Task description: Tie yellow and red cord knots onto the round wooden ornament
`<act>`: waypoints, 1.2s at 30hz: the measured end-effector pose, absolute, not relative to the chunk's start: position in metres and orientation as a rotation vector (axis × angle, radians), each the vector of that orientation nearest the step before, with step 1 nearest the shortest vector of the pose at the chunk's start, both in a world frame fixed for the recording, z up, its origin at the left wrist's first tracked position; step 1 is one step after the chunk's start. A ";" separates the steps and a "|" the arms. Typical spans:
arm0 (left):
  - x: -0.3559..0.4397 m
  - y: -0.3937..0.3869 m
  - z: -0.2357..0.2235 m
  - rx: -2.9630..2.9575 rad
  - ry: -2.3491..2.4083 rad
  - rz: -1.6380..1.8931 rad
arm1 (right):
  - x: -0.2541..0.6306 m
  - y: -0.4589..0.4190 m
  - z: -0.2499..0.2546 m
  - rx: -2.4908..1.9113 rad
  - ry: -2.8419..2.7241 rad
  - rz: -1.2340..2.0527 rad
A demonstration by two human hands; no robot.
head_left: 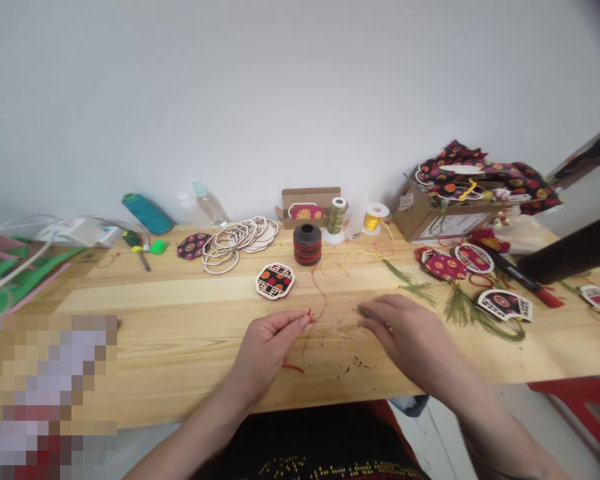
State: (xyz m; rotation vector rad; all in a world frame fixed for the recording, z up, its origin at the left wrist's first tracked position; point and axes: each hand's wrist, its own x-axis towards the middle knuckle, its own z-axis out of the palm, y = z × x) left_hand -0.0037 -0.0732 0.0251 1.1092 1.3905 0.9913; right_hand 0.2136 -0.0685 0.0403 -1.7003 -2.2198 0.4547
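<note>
My left hand [276,340] is closed in a pinch on a red cord [309,313], whose short end sticks up past the fingertips. To the right, my right hand [405,333] has its fingers drawn together low over the table, with a small dark tip at them that I cannot make out. A thin red thread [323,293] runs from the dark spool [307,247] down near my left fingertips. Below that hand lies a short piece of red cord [293,368]. An octagonal wooden-framed fabric piece [275,281] rests just beyond it.
Dark scraps [356,364] are scattered between my hands. Wooden frames [240,240] lie in an overlapping pile behind, near green thread [335,220] and yellow thread [374,219]. Tasselled ornaments [445,265], a marker [530,283] and a cardboard box [430,217] occupy the right. A screwdriver [137,248] lies left.
</note>
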 end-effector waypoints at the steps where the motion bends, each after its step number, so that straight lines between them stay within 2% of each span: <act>1: -0.003 -0.074 0.025 1.116 1.371 0.961 | 0.203 -0.066 0.038 -1.518 -2.092 0.629; 5: -0.003 -0.077 0.024 1.178 1.324 0.891 | 0.171 -0.055 0.023 -1.223 -1.634 1.226; 11: -0.004 -0.079 0.023 1.205 1.298 0.876 | 0.162 -0.050 0.019 -1.159 -1.434 1.441; 15: -0.001 -0.080 0.024 1.198 1.290 0.855 | 0.162 -0.049 0.020 -1.154 -1.461 1.431; 24: 0.001 -0.083 0.017 0.798 1.127 0.930 | 0.167 -0.050 0.019 -1.213 -1.732 1.011; 36: 0.001 -0.082 0.008 0.926 1.230 0.943 | 0.166 -0.049 0.016 -1.236 -1.756 0.966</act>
